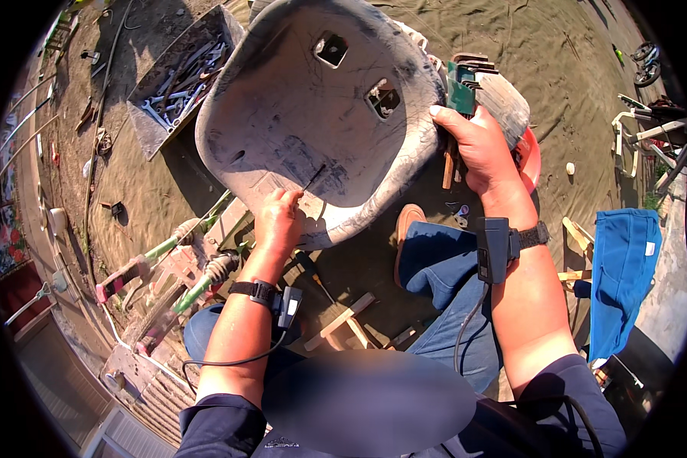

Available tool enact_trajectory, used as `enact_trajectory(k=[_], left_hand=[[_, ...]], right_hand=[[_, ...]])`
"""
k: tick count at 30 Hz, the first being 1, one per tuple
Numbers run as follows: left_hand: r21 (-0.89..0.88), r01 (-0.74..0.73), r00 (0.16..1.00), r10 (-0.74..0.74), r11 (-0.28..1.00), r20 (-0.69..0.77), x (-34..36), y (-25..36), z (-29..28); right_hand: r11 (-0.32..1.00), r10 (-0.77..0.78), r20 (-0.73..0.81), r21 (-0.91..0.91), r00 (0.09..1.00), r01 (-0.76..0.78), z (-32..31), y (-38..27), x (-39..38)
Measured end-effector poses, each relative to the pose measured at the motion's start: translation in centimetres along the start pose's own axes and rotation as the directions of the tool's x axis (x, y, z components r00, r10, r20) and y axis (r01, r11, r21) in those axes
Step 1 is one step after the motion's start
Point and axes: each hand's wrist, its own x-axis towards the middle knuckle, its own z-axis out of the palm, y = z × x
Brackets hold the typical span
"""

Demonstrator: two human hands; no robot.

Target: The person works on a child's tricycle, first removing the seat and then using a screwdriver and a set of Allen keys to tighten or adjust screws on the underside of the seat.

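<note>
A dusty, grey-white seat shell (313,107) with two square holes fills the far middle, hollow side up. My left hand (278,221) is closed at its near rim, pinching a slim dark hex key (314,178) that points up and right over the shell; the fingers hide its other end. Beside the shell's right edge, my right hand (473,141) grips a green hex key holder (461,90). Several dark hex keys stick out of the holder's far end.
A metal bin of wrenches (183,95) stands at the far left. Below it lies a dusty metal frame with green tubes (195,294). A screwdriver (313,275) and wooden pieces (343,322) are near my legs. Blue cloth (626,278) hangs at the right.
</note>
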Motion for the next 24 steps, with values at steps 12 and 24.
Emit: enact_trajectory(k=[12,24], left_hand=[[-0.215,0.282,0.953,-0.248,0.935,0.173,0.2,0.2,-0.1],[-0.609,0.682,0.715,-0.544,0.405,0.439,0.9,0.5,0.1]], right_hand=[[1.0,-0.003,-0.002,-0.005,1.0,0.003,0.2,-0.3,-0.1],[1.0,0.01,-0.007,0.003,1.0,-0.01,0.0,-0.3,0.0]])
